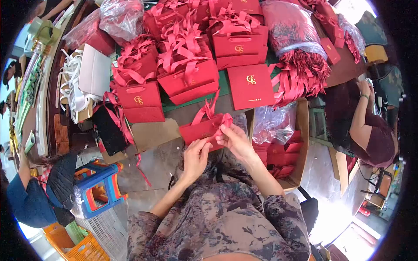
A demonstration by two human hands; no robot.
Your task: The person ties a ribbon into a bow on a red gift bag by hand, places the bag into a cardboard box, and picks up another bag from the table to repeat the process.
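Note:
Close in front of my body is a small red paper bag (191,130) with red ribbon handles. My left hand (197,157) is closed on the bag's lower edge, fingers bent against it. My right hand (235,141) pinches the red ribbon (225,120) at the bag's upper right. Just beyond, a flat red bag with gold lettering (250,87) lies on the table, beside rows of red bags (189,80) whose ribbons stick up. The inside of the bag I hold is hidden.
A cardboard box (300,152) of red bags stands at my right. White ribboned bags (93,69) and a black item (109,135) are at left. Blue stools (98,191) and an orange crate (82,248) stand lower left. People are at left (30,195) and right (370,126).

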